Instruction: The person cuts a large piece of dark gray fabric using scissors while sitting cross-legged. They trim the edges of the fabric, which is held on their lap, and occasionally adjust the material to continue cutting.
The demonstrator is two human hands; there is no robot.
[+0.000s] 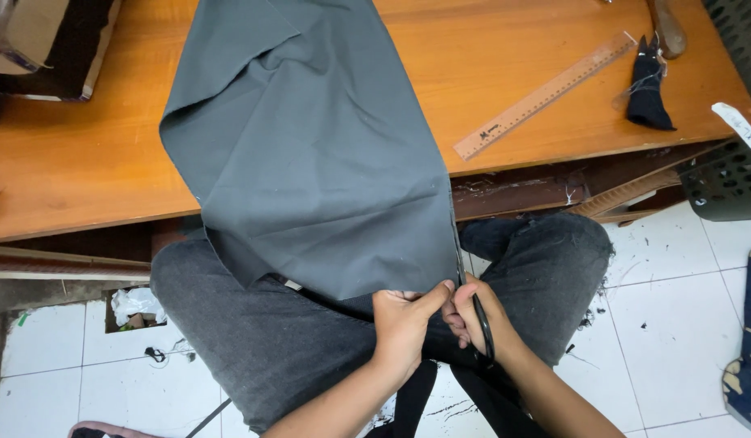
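Note:
A grey cloth hangs from the wooden table down onto my lap. My left hand pinches the cloth's lower right corner, thumb on top. Right beside it, my right hand is closed on black scissors. Their blades point up along the cloth's right edge. The two hands touch each other above my crossed legs in dark grey trousers.
A long wooden ruler lies slanted on the table at the right, next to a dark scrap of cloth. A grey perforated basket stands at the far right. White floor tiles show threads and scraps.

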